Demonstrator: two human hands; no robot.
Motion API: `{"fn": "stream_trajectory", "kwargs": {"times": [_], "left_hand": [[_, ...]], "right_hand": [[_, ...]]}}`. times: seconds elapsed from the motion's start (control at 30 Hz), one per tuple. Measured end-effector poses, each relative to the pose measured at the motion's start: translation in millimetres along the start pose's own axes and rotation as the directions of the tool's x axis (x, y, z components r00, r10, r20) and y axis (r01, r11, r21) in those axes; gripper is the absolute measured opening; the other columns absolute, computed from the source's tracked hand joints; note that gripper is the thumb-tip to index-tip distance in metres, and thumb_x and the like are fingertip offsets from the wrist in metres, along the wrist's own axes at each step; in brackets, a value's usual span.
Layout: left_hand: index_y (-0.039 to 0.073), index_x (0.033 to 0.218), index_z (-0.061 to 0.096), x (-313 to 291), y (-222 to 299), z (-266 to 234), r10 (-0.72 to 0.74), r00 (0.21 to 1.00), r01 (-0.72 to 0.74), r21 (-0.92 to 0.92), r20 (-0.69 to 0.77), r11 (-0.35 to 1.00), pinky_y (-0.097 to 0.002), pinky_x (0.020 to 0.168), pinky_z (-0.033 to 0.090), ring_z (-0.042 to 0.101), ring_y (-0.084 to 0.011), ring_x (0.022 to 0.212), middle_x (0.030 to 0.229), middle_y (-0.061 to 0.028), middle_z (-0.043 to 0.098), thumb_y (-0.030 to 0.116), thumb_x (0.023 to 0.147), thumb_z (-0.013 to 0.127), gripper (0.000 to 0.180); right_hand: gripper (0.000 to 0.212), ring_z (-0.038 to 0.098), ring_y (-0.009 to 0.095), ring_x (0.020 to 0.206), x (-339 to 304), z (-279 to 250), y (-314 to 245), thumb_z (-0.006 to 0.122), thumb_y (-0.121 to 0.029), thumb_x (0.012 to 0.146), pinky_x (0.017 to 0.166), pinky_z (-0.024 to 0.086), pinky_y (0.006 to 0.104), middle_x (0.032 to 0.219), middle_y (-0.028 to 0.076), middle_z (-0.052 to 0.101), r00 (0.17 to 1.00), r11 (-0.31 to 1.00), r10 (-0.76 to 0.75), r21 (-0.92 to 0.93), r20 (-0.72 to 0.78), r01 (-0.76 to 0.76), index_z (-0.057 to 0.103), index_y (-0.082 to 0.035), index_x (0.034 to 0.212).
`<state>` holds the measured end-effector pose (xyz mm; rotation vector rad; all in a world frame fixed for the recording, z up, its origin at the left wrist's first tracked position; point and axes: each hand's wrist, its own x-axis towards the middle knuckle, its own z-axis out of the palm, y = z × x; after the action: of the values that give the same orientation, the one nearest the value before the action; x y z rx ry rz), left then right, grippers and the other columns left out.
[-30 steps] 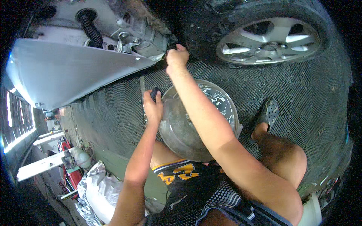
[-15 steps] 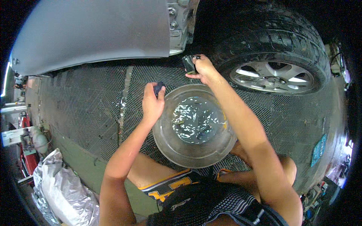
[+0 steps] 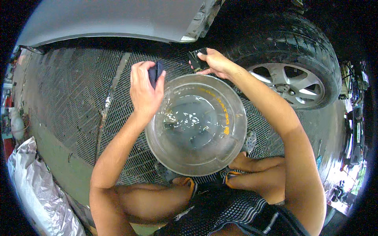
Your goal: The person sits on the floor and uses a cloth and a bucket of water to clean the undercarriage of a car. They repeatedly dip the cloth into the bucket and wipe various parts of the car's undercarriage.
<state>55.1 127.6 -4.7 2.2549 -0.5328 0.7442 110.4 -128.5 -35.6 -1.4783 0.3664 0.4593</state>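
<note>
My left hand is closed around a small dark navy block, perhaps a sponge or sanding block, above the left rim of a clear round bucket. Beyond the bucket's far rim, my right hand pinches a flat, glossy black piece with a paler lower edge; its kind is unclear. Cloudy water with bright ripples fills the bottom of the bucket. The bucket stands on the floor between my bent legs.
A grey car panel spans the far left, its lower edge above the floor. At right stands a car wheel with a silver rim. Ridged dark matting covers the floor. A crumpled silver sheet lies at lower left.
My left hand has shifted left and away from me, with the navy block turned more upright. The right hand is slightly farther out. The view has shifted, and the water's ripples look calmer.
</note>
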Motion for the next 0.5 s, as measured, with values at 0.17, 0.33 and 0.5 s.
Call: {"fn": "stream_trajectory", "kwargs": {"times": [0.17, 0.33, 0.5], "left_hand": [[0.005, 0.113, 0.058, -16, 58, -8, 0.292, 0.871, -0.234, -0.189, 0.395, 0.954, -0.0433, 0.087, 0.053, 0.063, -0.0352, 0.101, 0.11, -0.0164, 0.061, 0.01, 0.071, 0.076, 0.046], [0.008, 0.116, 0.064, -63, 39, 98, 0.261, -0.094, 0.027, -0.26, 0.961, 0.965, -0.0468, 0.088, 0.052, 0.065, -0.0381, 0.103, 0.108, -0.019, 0.068, 0.027, 0.079, 0.074, 0.043], [0.011, 0.129, 0.061, -192, 21, 196, -0.219, 0.293, -0.158, 0.273, 0.931, 0.949, -0.0451, 0.092, 0.052, 0.065, -0.0348, 0.11, 0.118, -0.0182, 0.068, 0.022, 0.075, 0.074, 0.057]], "right_hand": [[0.028, 0.061, 0.009, 0.067, 7, -4, 1, 0.048, -0.035, 0.105, 0.055, 0.047, 0.0237, 0.085, 0.003, 0.067, 0.998, 0.984, -0.048, -0.175, -0.047, 0.04, 0.051, -0.008, 0.11], [0.04, 0.061, 0.01, 0.072, 16, 18, 2, 0.06, -0.034, 0.1, 0.056, 0.051, 0.0282, 0.086, 0.004, 0.063, 0.993, 0.993, -0.114, 0.019, -0.006, 0.114, 0.049, -0.006, 0.127], [0.032, 0.068, 0.028, 0.086, 37, 1, 27, 0.067, -0.013, 0.09, 0.075, 0.058, 0.0391, 0.106, 0.013, 0.067, 0.566, 0.256, -0.821, -0.832, 0.082, 0.493, 0.061, -0.002, 0.119]]}}
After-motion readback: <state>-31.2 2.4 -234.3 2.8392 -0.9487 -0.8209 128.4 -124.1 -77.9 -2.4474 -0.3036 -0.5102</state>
